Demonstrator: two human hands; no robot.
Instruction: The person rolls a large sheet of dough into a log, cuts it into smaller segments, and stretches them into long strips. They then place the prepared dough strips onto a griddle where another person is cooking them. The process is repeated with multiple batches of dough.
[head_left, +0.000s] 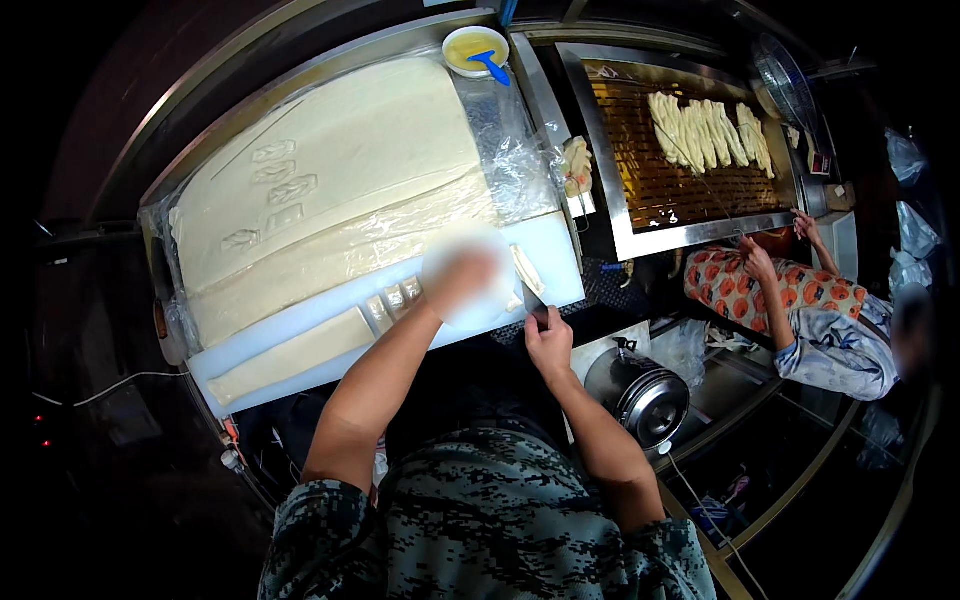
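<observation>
My right hand (551, 343) grips the dark handle of a knife or flat-bladed cutter (534, 304), its blade pointing up toward a narrow strip of dough (528, 270). My left hand (469, 274) is over the white cutting board (442, 339); a blur hides its fingers and whatever lies under them. To its left, several short cut dough pieces (378, 313) sit side by side. A long flat strip of dough (292, 358) extends from them toward the board's left end. Beyond the board spreads a large dough sheet (360, 127), its near part folded under clear plastic film (397, 217).
A bowl of yellow liquid (469, 46) with a blue-handled brush or scraper (491, 67) stands at the back. Right of the table, dough sticks (705, 135) float in an oil fryer (622, 165), tended by another person (832, 345). A lidded steel pot (649, 405) stands near my right elbow.
</observation>
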